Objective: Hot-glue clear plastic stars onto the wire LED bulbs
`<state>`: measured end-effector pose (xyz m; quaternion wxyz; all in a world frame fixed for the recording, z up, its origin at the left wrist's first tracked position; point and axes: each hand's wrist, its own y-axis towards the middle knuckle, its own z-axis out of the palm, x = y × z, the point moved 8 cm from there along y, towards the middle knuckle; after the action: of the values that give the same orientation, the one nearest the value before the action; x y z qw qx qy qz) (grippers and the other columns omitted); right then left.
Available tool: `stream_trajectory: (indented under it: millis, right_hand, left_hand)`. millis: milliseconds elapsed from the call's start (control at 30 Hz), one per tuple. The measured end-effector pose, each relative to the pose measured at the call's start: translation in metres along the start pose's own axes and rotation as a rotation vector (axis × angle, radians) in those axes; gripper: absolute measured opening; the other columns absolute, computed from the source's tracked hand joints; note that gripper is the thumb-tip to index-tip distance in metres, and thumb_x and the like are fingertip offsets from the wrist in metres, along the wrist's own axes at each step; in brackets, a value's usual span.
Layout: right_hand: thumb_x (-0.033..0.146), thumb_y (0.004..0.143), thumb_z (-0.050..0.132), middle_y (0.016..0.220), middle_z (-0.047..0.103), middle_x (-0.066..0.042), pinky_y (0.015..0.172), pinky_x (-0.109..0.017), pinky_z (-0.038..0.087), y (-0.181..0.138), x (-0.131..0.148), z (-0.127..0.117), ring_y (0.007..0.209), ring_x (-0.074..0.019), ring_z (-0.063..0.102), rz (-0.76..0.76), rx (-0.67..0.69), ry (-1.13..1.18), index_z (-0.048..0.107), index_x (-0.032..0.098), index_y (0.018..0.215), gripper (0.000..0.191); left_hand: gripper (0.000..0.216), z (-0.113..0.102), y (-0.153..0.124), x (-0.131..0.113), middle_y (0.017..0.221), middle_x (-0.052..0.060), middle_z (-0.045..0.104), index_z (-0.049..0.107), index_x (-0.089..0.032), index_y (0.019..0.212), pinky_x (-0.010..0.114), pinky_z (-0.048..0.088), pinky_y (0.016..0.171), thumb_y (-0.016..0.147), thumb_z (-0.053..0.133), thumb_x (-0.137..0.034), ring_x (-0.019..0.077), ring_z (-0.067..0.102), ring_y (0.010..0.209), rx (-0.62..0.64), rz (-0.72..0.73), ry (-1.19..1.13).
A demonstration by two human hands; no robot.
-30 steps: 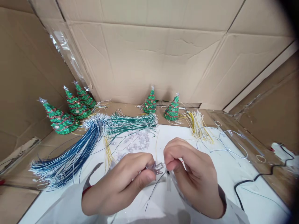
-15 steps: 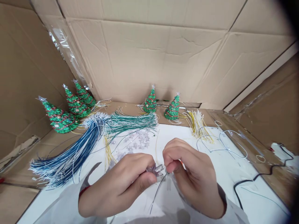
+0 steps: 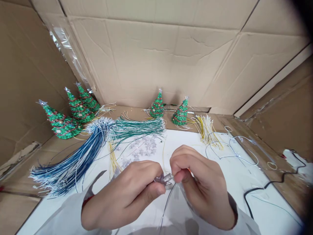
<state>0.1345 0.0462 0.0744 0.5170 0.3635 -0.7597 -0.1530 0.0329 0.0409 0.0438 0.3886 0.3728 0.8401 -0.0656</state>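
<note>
My left hand [image 3: 132, 192] is closed around a clear plastic star [image 3: 159, 179], whose transparent stem points right. My right hand [image 3: 199, 182] pinches thumb against forefinger right at the stem's end. Thin dark and white wires [image 3: 166, 204] hang down from under the right fingertips. Whatever else those fingertips grip is hidden, apart from a speck of orange behind them. Beyond my hands, several more clear stars [image 3: 144, 147] are scattered over the white tabletop [image 3: 182, 140].
A blue and white wire bundle [image 3: 73, 163] spreads at left, a green wire bundle [image 3: 139, 127] behind, a yellow and white bundle [image 3: 206, 130] at right. Small Christmas trees [image 3: 179, 112] stand by the cardboard wall [image 3: 151, 58]. A black cable [image 3: 264, 187] runs along the right.
The gap between my hands has narrowed slightly; the star's stem now meets my right fingertips. The hanging wires have swung a little to the right.
</note>
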Motion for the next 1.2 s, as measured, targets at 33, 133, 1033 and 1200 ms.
stream_trajectory:
  millis: [33,133,1033,1200]
  right_hand:
    - [0.001,0.081,0.042,0.069,0.052,-0.002,0.060,-0.029,0.042,0.000,0.000,0.000,0.067,-0.0146,0.050,-0.001,0.000,0.004,0.048,0.020,0.076,0.021]
    - [-0.001,0.081,0.042,0.069,0.051,-0.002,0.061,-0.029,0.042,0.000,0.000,0.001,0.068,-0.0145,0.049,-0.004,0.007,0.012,0.048,0.020,0.077,0.022]
    - [0.005,0.081,0.057,0.077,0.057,-0.002,0.068,-0.028,0.044,-0.002,0.008,-0.010,0.074,-0.0134,0.051,-0.001,0.062,-0.063,0.057,0.017,0.090,0.015]
    - [0.004,0.082,0.055,0.077,0.056,-0.002,0.068,-0.028,0.043,-0.001,0.010,-0.007,0.074,-0.0130,0.050,-0.020,0.088,-0.047,0.056,0.016,0.089,0.014]
  left_hand:
    - [0.025,0.000,0.000,0.000,0.072,-0.001,0.047,0.044,-0.018,0.077,0.024,0.034,0.064,0.094,0.032,-0.033,0.0128,0.043,0.067,0.002,0.000,0.004]
    - [0.024,0.000,0.000,-0.002,0.072,-0.001,0.046,0.044,-0.018,0.077,0.024,0.033,0.063,0.094,0.032,-0.031,0.0125,0.043,0.066,0.013,0.009,0.010]
    - [0.006,-0.024,-0.008,-0.012,0.076,0.001,0.050,0.046,-0.018,0.082,0.027,0.037,0.063,0.087,0.050,-0.018,0.0145,0.047,0.073,-0.224,0.104,0.253]
    - [0.007,-0.027,-0.007,-0.017,0.074,0.001,0.050,0.046,-0.017,0.080,0.027,0.036,0.061,0.086,0.050,-0.017,0.0144,0.046,0.071,-0.252,0.123,0.253]
